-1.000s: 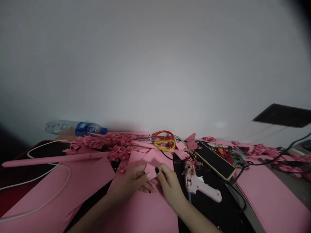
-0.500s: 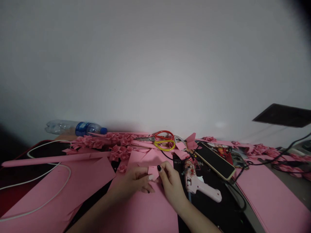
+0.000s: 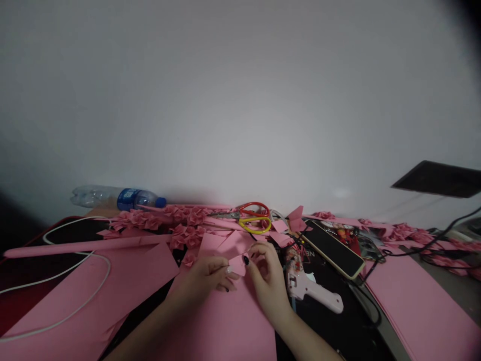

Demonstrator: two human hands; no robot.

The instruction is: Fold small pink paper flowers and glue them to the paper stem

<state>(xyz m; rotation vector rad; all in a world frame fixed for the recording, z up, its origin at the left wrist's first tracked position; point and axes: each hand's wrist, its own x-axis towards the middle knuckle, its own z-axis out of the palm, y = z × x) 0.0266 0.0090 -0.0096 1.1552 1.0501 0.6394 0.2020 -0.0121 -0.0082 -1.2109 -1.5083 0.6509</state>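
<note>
Between my two hands is a small piece of pink paper (image 3: 237, 265), held above a large pink sheet (image 3: 225, 326). My left hand (image 3: 210, 278) pinches its left edge between thumb and fingers. On the right side, my right hand (image 3: 265, 271) grips the same piece, its dark-nailed thumb on the front. Part of the paper is covered by the fingertips. Just beyond lie folded pink paper flowers (image 3: 188, 234) and scissors (image 3: 255, 216) with one red and one yellow handle.
A pink glue gun (image 3: 313, 291) and a phone (image 3: 334, 249) lie to the right on a black surface. Further right is a pink paper stack (image 3: 417, 301). On the left are a plastic bottle (image 3: 118, 197), a rolled paper stick (image 3: 82, 247) and a white cable (image 3: 101, 288).
The small paper has tilted, its right side now higher. My right hand's fingers have lifted and curled behind it, while my left hand has shifted only slightly.
</note>
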